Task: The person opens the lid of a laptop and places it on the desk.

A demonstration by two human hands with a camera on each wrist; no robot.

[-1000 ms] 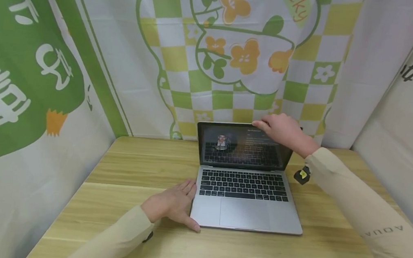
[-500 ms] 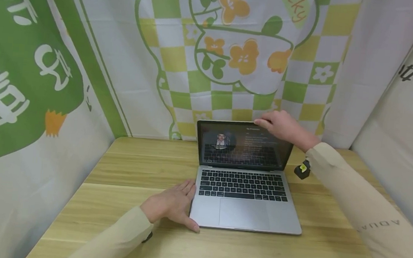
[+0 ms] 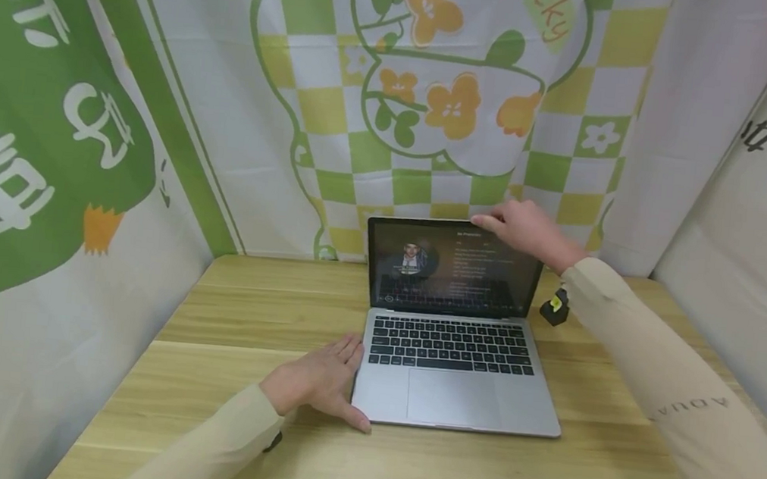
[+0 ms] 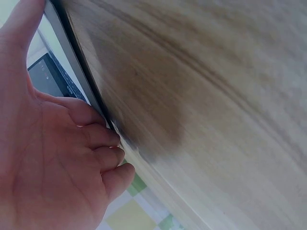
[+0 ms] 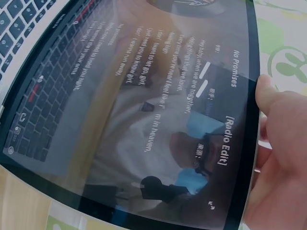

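A silver laptop [image 3: 377, 395] stands opened on the wooden table, with black keys and a dark lit screen [image 3: 422, 266]. My right hand [image 3: 524, 229] pinches the screen's top edge near its right corner. In the right wrist view the thumb [image 5: 266, 93] lies on the front bezel and the fingers go behind the lid; song lyrics show on the screen. My left hand [image 3: 323, 379] rests along the laptop's left side, thumb at the front left corner. In the left wrist view the fingers [image 4: 110, 160] are fairly straight, their tips right at the base's edge [image 4: 79, 57].
The light wooden table [image 3: 248, 296] runs back to a hanging cloth [image 3: 423, 182] with green and yellow checks and flowers. A green printed cloth [image 3: 41, 164] hangs on the left, a white one [image 3: 754, 226] on the right. A small black device hangs at each wrist.
My right hand has moved slightly up and back with the screen's top edge, so the lid is tilted further open and the picture shows clearer. The left hand has stayed in place.
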